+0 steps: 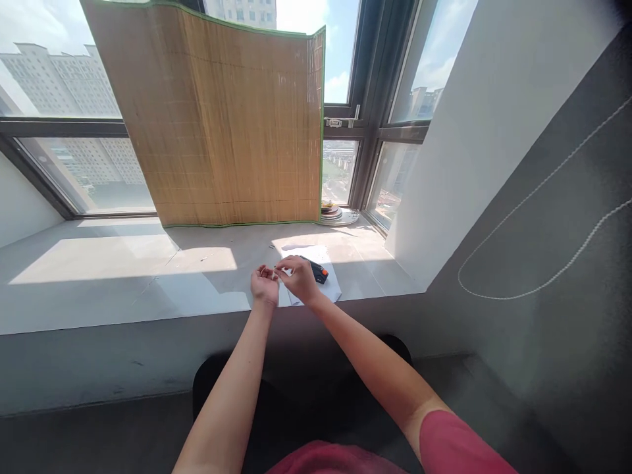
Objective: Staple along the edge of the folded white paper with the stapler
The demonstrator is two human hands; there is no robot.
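Forearms [237, 388], bare, with a red sleeve [459, 441] above the right elbow, stretch to a pale window ledge [113, 283], and I watch both hands meet near its front edge. The left hand [264, 284] is turned palm up, fingers curled in; whether its grip has hold of anything, I can't tell from here. The right hand [298, 275] has its grip pinched on a tiny pale piece [274, 273], just above the left fingertips. Just beyond, partly behind the right hand, a black tool with an orange end [318, 272] lies on white paper [332, 291]. Farther back, a brown slatted mat [247, 131] edged in green stands before the window, stacked dishes [332, 212] by its lower right corner. Outside rise pale buildings [74, 76].
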